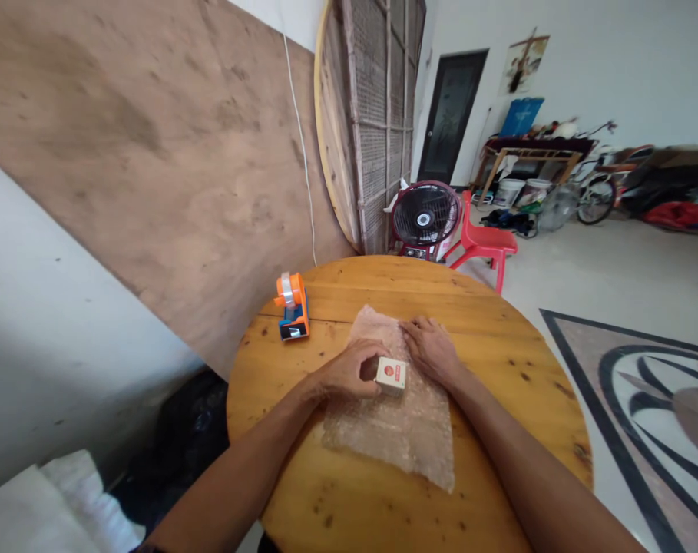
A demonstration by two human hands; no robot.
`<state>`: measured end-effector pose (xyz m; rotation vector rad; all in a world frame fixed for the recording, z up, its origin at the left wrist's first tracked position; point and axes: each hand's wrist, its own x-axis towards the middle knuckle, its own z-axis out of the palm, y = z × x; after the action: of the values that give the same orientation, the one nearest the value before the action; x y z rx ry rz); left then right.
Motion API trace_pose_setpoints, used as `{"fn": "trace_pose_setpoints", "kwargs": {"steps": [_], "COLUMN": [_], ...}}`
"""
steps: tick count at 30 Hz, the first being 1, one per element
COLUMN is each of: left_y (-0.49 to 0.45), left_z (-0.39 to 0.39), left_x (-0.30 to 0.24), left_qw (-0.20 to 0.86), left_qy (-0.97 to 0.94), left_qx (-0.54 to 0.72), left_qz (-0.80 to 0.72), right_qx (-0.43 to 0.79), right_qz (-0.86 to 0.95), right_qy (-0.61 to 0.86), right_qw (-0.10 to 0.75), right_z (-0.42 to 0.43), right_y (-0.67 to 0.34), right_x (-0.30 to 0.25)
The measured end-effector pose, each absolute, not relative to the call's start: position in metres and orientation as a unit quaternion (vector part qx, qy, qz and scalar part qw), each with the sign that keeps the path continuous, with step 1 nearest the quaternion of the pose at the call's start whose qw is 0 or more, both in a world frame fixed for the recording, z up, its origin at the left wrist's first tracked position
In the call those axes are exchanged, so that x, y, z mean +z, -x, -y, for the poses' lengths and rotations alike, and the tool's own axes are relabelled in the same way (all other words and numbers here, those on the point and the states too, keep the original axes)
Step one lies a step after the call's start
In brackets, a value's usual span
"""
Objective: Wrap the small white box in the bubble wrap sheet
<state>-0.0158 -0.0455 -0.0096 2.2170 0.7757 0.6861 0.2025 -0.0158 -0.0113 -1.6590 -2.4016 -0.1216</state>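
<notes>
A sheet of bubble wrap lies flat on the round wooden table. On it sits a small white box with a red dot. My left hand curls around the box's left side, gripping it. My right hand lies flat on the bubble wrap just right of the box, fingers stretched out toward the far edge of the sheet.
An orange and blue tape dispenser stands on the table's far left. A plywood board leans on the wall to the left. Beyond the table are a floor fan and a red plastic chair.
</notes>
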Motion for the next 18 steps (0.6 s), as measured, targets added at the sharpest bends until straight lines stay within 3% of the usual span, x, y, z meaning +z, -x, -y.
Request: {"fn": "trace_pose_setpoints", "kwargs": {"steps": [18], "left_y": [0.0191], "left_z": [0.0395], "left_x": [-0.0116], "left_qw": [0.410], "left_qy": [-0.813], "left_qx": [0.284], "left_qz": [-0.301], "right_qx": [-0.046], "right_qz": [0.818], "right_qy": [0.561], "right_qw": [0.116], "right_z": [0.0159], "right_y": [-0.2032], "right_x": [-0.0135]}}
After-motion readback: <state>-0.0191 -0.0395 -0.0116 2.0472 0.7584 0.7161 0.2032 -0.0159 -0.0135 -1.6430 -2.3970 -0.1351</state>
